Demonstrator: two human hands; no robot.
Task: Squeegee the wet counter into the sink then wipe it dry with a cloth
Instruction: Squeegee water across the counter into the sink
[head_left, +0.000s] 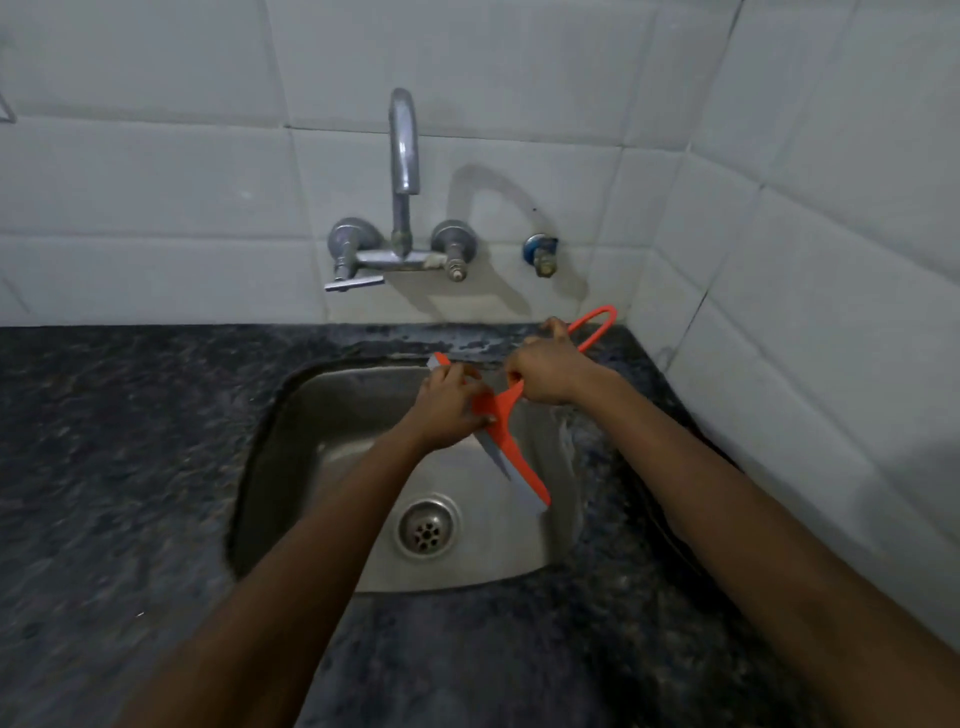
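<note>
An orange squeegee (511, 441) with a grey rubber blade hangs over the steel sink (332, 457), its blade running from upper left to lower right. My right hand (545, 371) grips its looped orange handle, whose end sticks out toward the back right corner. My left hand (447, 410) holds the upper part of the blade, fingers curled over it. The dark speckled counter (130, 467) surrounds the sink and looks wet along the back edge and to the sink's right. No cloth is in view.
A chrome wall tap (402, 171) with two valve handles rises behind the sink, and a small blue-collared valve (540, 254) sits to its right. White tiled walls meet in a corner at the back right. The drain (427, 527) lies at the sink's bottom.
</note>
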